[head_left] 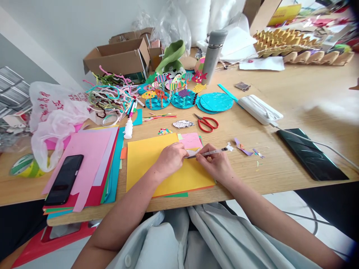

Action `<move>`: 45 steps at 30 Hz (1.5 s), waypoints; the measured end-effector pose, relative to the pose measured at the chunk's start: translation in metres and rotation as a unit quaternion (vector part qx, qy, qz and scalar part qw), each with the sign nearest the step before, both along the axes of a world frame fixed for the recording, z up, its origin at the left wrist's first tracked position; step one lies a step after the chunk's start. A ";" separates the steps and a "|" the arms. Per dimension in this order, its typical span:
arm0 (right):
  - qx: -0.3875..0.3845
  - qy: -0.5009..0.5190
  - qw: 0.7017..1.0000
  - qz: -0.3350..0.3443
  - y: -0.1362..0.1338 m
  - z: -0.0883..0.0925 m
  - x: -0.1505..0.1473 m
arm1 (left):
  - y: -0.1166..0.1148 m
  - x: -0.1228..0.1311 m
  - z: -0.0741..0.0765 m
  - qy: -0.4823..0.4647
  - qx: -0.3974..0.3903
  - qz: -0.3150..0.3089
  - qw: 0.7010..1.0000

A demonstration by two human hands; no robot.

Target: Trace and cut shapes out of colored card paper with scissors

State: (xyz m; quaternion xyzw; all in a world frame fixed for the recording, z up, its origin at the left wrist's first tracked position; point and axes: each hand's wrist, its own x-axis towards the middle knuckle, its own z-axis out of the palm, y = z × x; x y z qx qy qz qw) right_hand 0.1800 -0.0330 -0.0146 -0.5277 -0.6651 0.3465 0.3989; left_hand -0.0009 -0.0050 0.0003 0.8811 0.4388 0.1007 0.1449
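My right hand (215, 163) grips a slim pen (215, 151) with a clear barrel and a dark end, slanting low over the yellow paper. With its fingertips, my left hand (172, 155) holds down a small white paper cutout (192, 152), partly hidden by the fingers. Both hands rest on a yellow sheet (143, 164), with pink paper (190, 139) behind them. Beyond lie red-handled scissors (206, 123), a fish-shaped paper cutout (183, 124) with drawn lines, and a little heap of coloured bits (164, 131).
Coloured paper (92, 145) is stacked on the left under a black phone (64, 179). Paper fish (161, 94) stand on blue bases behind, near a grey bottle (214, 54). A white power bank (259, 108) and a cabled dark phone (311, 153) lie right, near paper scraps (243, 147).
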 end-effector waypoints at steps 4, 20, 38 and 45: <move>0.014 -0.021 1.000 -0.010 0.000 -0.001 0.002 | 0.000 0.000 -0.001 0.004 0.005 -0.003 1.000; 0.002 -0.015 0.999 -0.051 0.001 -0.002 0.004 | -0.001 -0.001 -0.001 0.020 0.012 -0.016 1.000; -0.019 -0.003 0.996 -0.083 0.007 -0.003 0.007 | -0.006 0.002 0.007 0.076 0.050 -0.035 0.995; -0.018 -0.014 0.995 -0.092 0.010 -0.006 0.009 | -0.008 0.003 0.006 0.083 0.069 -0.042 0.993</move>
